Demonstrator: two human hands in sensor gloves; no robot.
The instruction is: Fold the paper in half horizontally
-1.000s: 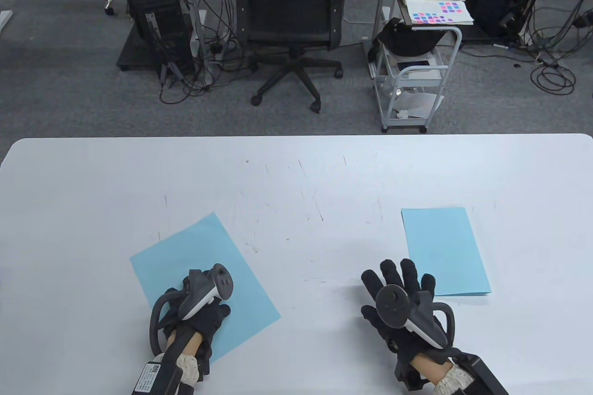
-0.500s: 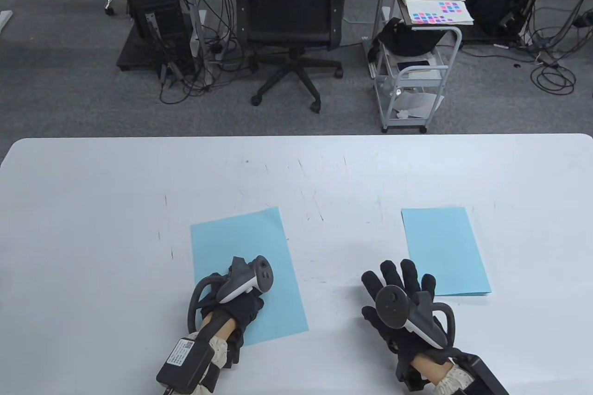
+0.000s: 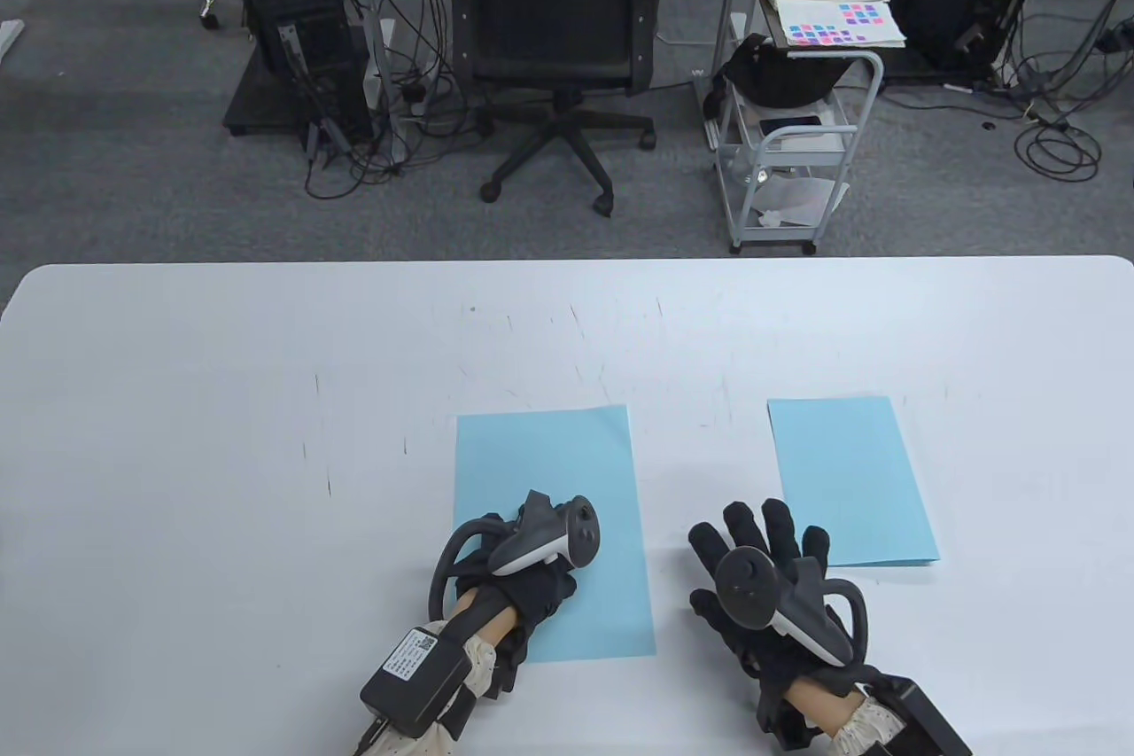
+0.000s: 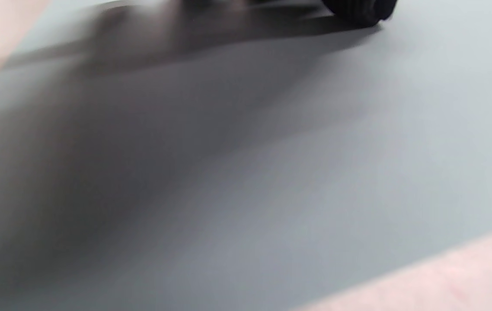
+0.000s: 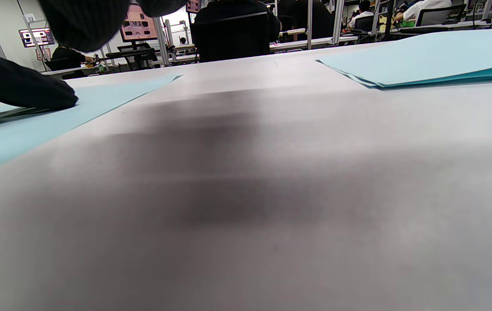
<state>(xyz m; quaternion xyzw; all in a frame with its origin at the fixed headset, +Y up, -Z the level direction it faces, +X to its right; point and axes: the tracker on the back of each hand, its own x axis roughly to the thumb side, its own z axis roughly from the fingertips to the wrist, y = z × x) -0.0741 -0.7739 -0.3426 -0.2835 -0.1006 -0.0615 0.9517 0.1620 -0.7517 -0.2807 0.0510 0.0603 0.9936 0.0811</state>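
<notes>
A flat light-blue sheet of paper (image 3: pixel 549 463) lies upright near the table's front middle. My left hand (image 3: pixel 536 592) rests on its lower left part and presses it to the table; the tracker hides most of the fingers. In the left wrist view one gloved fingertip (image 4: pixel 358 8) touches the blurred sheet (image 4: pixel 272 194). My right hand (image 3: pixel 762 539) lies flat on the bare table just right of the sheet, fingers spread, holding nothing. In the right wrist view the sheet (image 5: pixel 55 116) lies to the left, with my left hand (image 5: pixel 17 88) on it.
A second blue paper (image 3: pixel 849 481), folded, lies at the right, just beyond my right hand; it also shows in the right wrist view (image 5: pixel 423 60). The white table (image 3: pixel 221 366) has a far edge, with an office chair (image 3: pixel 554 20) and a cart (image 3: pixel 797 136) behind it.
My left hand has slid the sheet to the right and turned it from slanted to square with the table edge. My right hand has stayed in place.
</notes>
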